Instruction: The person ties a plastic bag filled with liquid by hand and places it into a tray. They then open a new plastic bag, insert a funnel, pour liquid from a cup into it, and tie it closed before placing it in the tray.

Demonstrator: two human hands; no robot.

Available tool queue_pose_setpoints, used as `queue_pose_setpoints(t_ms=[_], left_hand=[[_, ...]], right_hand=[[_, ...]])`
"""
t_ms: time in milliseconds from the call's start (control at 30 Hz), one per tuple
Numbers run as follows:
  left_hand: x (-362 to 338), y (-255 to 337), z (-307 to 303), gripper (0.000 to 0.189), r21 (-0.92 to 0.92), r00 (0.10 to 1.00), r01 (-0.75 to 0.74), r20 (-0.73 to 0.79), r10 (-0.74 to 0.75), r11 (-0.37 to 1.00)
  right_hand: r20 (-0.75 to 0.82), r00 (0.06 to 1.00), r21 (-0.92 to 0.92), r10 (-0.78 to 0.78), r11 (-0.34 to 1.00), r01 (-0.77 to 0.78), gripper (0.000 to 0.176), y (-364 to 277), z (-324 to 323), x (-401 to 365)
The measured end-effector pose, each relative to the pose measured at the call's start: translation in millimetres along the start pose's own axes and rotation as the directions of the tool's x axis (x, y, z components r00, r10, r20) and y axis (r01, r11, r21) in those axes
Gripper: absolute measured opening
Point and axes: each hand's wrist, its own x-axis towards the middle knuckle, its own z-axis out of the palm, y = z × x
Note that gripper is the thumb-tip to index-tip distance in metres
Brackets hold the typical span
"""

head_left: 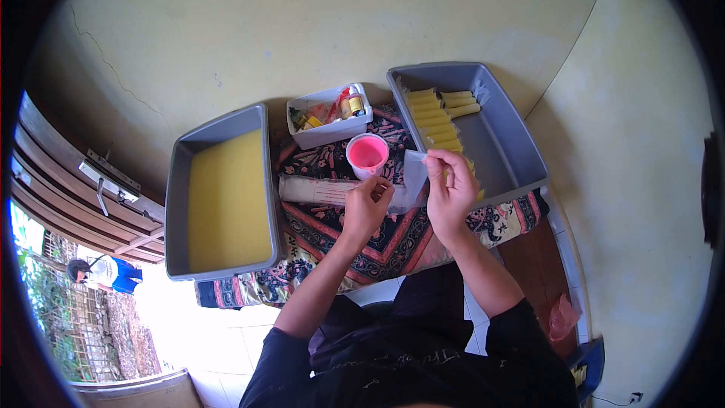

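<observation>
My right hand [451, 193] pinches the upper edge of a small clear plastic bag [413, 175], which hangs down on its left side. Just left of it, my left hand [367, 210] is closed with thumb and fingertips together; whether anything is between them is too small to tell. Beneath the hands lies a long clear pack of plastic bags [306, 190] with red print. Behind my left hand stands a white cup [368, 153] with a pink inside.
A grey tub [275, 238] of yellow liquid stands at left. Another grey tub [507, 132] at right holds several filled yellow tubes [438, 122]. A white basket [332, 134] with small bottles sits behind, on the patterned cloth [393, 245]. A person [113, 275] is outside the doorway.
</observation>
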Motion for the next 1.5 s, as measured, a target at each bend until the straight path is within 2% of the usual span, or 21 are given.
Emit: queue_pose_setpoints(t_ms=[33, 100, 133, 233, 300, 333, 400, 533, 733, 800, 900, 967, 1033, 1100, 1133, 1200, 1300, 1333, 1467, 1500], left_hand=[[2, -4, 1, 0.013, 0.000, 1.000, 0.001, -0.002, -0.001, 1.000], [6, -13, 3, 0.016, -0.036, 0.988, 0.133, 0.080, -0.130, 0.990], [7, -22, 5, 0.016, -0.035, 0.988, 0.133, 0.079, -0.130, 0.990], [7, -33, 10, 0.021, 0.014, 0.986, 0.079, 0.143, -0.080, 0.997], [4, -28, 9, 0.028, 0.134, 0.981, -0.008, 0.192, -0.018, 0.991], [4, -28, 9, 0.028, 0.134, 0.981, -0.008, 0.192, -0.018, 0.991], [4, -33, 11, 0.031, 0.096, 0.969, 0.047, 0.238, -0.069, 0.994], [3, -48, 16, 0.031, 0.099, 0.970, 0.009, 0.240, -0.033, 0.995], [-5, -41, 17, 0.016, 0.090, 0.963, 0.026, 0.265, -0.050, 0.996], [-7, -44, 20, 0.011, 0.183, 0.973, -0.133, 0.214, 0.092, 0.974], [-10, -50, 26, 0.009, 0.239, 0.973, -0.196, 0.171, 0.157, 0.951], [-13, -57, 30, 0.009, 0.263, 0.966, -0.242, 0.159, 0.206, 0.934], [-12, -58, 31, 0.010, 0.286, 0.955, -0.289, 0.150, 0.255, 0.913], [-12, -55, 28, 0.024, 0.234, 0.968, -0.156, 0.231, 0.101, 0.960], [-11, -50, 26, 0.024, 0.233, 0.967, -0.162, 0.234, 0.106, 0.959], [-12, -32, 16, 0.042, 0.018, 0.975, -0.057, 0.216, 0.052, 0.998], [-13, -1, -7, 0.052, 0.069, 0.969, -0.028, 0.247, 0.010, 0.997], [-13, 2, -11, 0.053, 0.048, 0.974, -0.073, 0.217, 0.061, 0.996], [-16, 15, -24, 0.048, -0.010, 0.968, -0.014, 0.252, 0.017, 1.000], [-17, 14, -25, 0.042, -0.098, 0.987, 0.002, 0.160, 0.014, 0.995]], right_hand=[[-0.029, 0.999, 0.052, 0.032, 0.998, -0.031, 0.009, -3, -1, 1], [-0.053, 0.998, 0.100, 0.030, 0.995, -0.025, 0.010, -8, -2, 4], [-0.067, 0.994, 0.155, 0.084, 0.985, -0.073, 0.010, -11, -4, 5], [-0.047, 0.984, 0.217, 0.173, 0.963, -0.159, 0.011, -22, -13, 13], [-0.031, 0.975, 0.417, 0.222, 0.889, -0.189, 0.010, -30, -15, 21], [-0.019, 0.970, 0.440, 0.243, 0.873, -0.210, 0.009, -32, -17, 24], [-0.034, 0.969, 0.456, 0.245, 0.866, -0.203, 0.008, -32, -20, 29], [-0.054, 0.969, 0.478, 0.239, 0.859, -0.185, 0.007, -34, -23, 31], [-0.048, 0.979, 0.481, 0.197, 0.864, -0.150, 0.006, -41, -21, 28], [-0.046, 0.984, 0.474, 0.175, 0.870, -0.133, 0.006, -42, -20, 28], [-0.025, 0.989, 0.441, 0.147, 0.889, -0.121, 0.006, -44, -18, 28], [-0.105, 0.988, 0.521, 0.113, 0.852, -0.042, 0.005, -50, -17, 32], [-0.130, 0.988, 0.499, 0.084, 0.867, -0.008, 0.006, -56, -20, 42], [-0.063, 0.997, 0.397, 0.046, 0.918, -0.017, 0.007, -55, -22, 53], [-0.014, 0.996, 0.441, 0.090, 0.894, -0.074, 0.009, -53, -21, 54], [0.014, 0.992, 0.445, 0.122, 0.888, -0.115, 0.010, -45, -19, 49], [0.068, 0.976, 0.450, 0.208, 0.867, -0.216, 0.011, -39, -17, 37], [0.092, 0.963, 0.456, 0.253, 0.849, -0.267, 0.011, -38, -16, 34], [0.169, 0.924, 0.422, 0.343, 0.822, -0.383, 0.012, -38, -11, 25], [0.168, 0.924, 0.423, 0.344, 0.821, -0.383, 0.012, -39, -10, 25]])
